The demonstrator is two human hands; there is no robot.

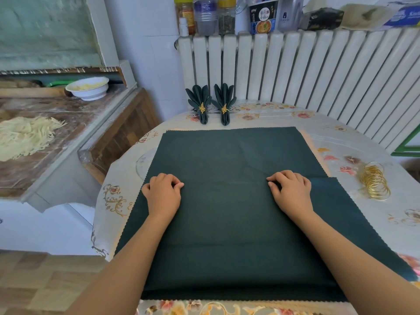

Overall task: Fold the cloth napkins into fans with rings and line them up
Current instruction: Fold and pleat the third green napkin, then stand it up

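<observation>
A dark green napkin (pixel 227 212) lay spread flat on the counter (pixel 341 137), directly in front of the person and reaching from the near edge toward the radiator (pixel 318 71). It looked nearly square, so I could not name a clear long axis. A second dark green cloth (pixel 354 212) seemed to stick out from under it on the right side, but whether it was a separate napkin I could not tell.

Both hands rested on the napkin at about its middle line, well apart from each other. The left hand (pixel 164 192) had its fingers curled and appeared to pinch the cloth near the left edge. The right hand (pixel 291 189) also had curled fingers, pinching a small ridge of cloth, from which a crease ran away toward the far side.

The line between the two hands ran left to right, so I judged that the next pleat should form along this line, across the napkin, with neither hand nearer than the other.

Two finished fans (pixel 211 103) with gold rings stood side by side at the far edge. A pile of gold rings (pixel 373 184) lay on the counter just beyond the right hand, so this hand was the nearer one for taking a ring later.
</observation>
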